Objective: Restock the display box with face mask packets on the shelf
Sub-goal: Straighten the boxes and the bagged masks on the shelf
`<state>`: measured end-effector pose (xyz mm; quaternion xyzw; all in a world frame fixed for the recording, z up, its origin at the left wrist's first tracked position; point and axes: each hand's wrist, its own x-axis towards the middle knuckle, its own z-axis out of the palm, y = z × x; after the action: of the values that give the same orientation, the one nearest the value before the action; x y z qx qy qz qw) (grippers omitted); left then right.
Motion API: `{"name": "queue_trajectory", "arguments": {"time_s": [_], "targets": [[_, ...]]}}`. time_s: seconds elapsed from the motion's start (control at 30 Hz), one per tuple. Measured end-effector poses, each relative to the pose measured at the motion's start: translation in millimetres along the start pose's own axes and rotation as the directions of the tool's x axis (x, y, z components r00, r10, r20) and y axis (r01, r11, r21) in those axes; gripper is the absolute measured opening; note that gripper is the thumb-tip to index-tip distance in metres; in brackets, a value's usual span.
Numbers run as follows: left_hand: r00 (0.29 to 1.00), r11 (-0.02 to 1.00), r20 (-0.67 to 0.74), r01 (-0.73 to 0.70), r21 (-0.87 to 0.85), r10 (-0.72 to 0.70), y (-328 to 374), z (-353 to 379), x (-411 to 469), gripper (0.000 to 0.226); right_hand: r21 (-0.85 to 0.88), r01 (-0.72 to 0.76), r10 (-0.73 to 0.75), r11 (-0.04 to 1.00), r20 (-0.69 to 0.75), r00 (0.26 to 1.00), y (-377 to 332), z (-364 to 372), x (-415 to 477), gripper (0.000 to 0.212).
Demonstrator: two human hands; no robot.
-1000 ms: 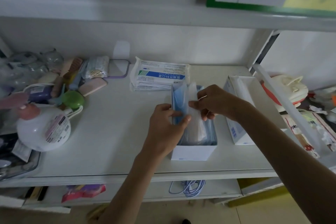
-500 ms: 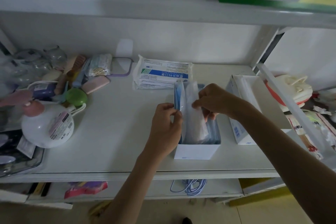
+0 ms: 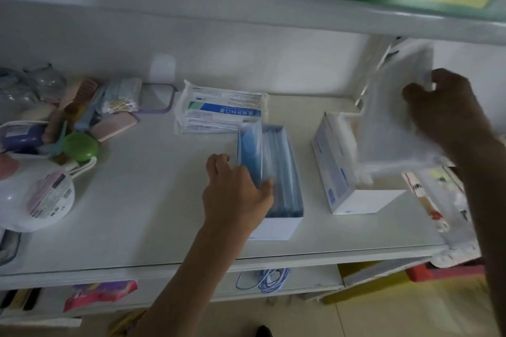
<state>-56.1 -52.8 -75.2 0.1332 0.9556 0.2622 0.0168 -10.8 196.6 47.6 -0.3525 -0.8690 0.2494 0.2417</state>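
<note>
A white display box (image 3: 276, 228) stands open-topped near the shelf's front edge, filled with upright blue face mask packets (image 3: 278, 167). My left hand (image 3: 235, 194) grips one packet at the box's left side, thumb inside, fingers outside. My right hand (image 3: 446, 115) is raised at the far right, holding a clear empty plastic bag (image 3: 391, 123), blurred by motion. A second white box (image 3: 339, 172) stands to the right of the display box, partly hidden by the bag. A flat white and blue pack of masks (image 3: 221, 109) lies behind the display box.
Toiletries crowd the shelf's left end: a round white bottle (image 3: 35, 197), a green ball (image 3: 80, 146), cotton swabs (image 3: 120, 104), a pink case (image 3: 115, 124). A shelf board (image 3: 246, 8) hangs overhead. Blue mask loops (image 3: 262, 279) dangle on the shelf below.
My right hand has pulled a clear plastic bag up out of the display box and swung it to the far right. My left hand stays at the box's left side.
</note>
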Motion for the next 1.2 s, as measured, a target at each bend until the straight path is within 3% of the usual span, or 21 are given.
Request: {"name": "queue_trajectory", "arguments": {"time_s": [0.13, 0.33, 0.43, 0.6, 0.73, 0.83, 1.0, 1.1, 1.13, 1.2], "targets": [[1.0, 0.999, 0.001, 0.016, 0.046, -0.016, 15.5, -11.7, 8.5, 0.018, -0.275, 0.057, -0.032, 0.96, 0.096, 0.995, 15.0, -19.9, 17.9, 0.036], [0.988, 0.967, 0.151, -0.019, 0.253, -0.02, 20.7, -13.4, 28.6, 0.019, -0.307, 0.131, -0.043, 0.943, 0.278, 0.96, 37.4, 17.0, 35.9, 0.046], [0.977, 0.969, 0.211, -0.019, 0.245, -0.035, 18.7, -3.2, 27.9, 0.016, -0.331, 0.136, -0.027, 0.934, 0.315, 0.949, 47.3, 34.1, 47.7, 0.044], [0.989, 0.999, 0.141, 0.031, 0.028, -0.035, 8.6, 8.9, 22.5, 0.017, -0.317, 0.099, -0.013, 0.943, 0.263, 0.965, 47.5, 39.9, 61.3, 0.043], [0.991, 0.978, 0.134, 0.013, -0.21, 0.016, 1.6, 10.9, 19.5, 0.07, -0.416, 0.156, 0.046, 0.896, 0.437, 0.899, 55.5, 62.1, 44.1, 0.044], [0.985, 0.922, 0.174, 0.065, -0.383, 0.002, 0.6, 12.6, 19.9, 0.076, -0.443, 0.186, 0.063, 0.877, 0.489, 0.87, 67.8, 73.8, 32.1, 0.034], [0.971, 0.826, 0.215, 0.208, -0.524, -0.108, 5.7, 10.7, 19.8, 0.077, -0.353, 0.121, 0.059, 0.928, 0.46, 0.886, 70.3, 71.7, 33.6, 0.038], [0.954, 0.773, 0.272, 0.269, -0.575, -0.129, 3.2, 15.6, 22.4, 0.089, -0.331, 0.151, -0.087, 0.932, 0.2, 0.976, 72.3, 55.8, 29.9, 0.044], [0.953, 0.766, 0.277, 0.267, -0.585, -0.12, 1.8, 18.0, 23.7, 0.09, -0.349, 0.114, -0.068, 0.93, 0.143, 0.987, 73.6, 50.5, 27.3, 0.048], [0.954, 0.738, 0.274, 0.271, -0.618, -0.121, 3.2, 22.0, 26.5, 0.085, -0.307, -0.011, 0.093, 0.952, 0.255, 0.963, 80.3, 48.7, 24.0, 0.052]]}}
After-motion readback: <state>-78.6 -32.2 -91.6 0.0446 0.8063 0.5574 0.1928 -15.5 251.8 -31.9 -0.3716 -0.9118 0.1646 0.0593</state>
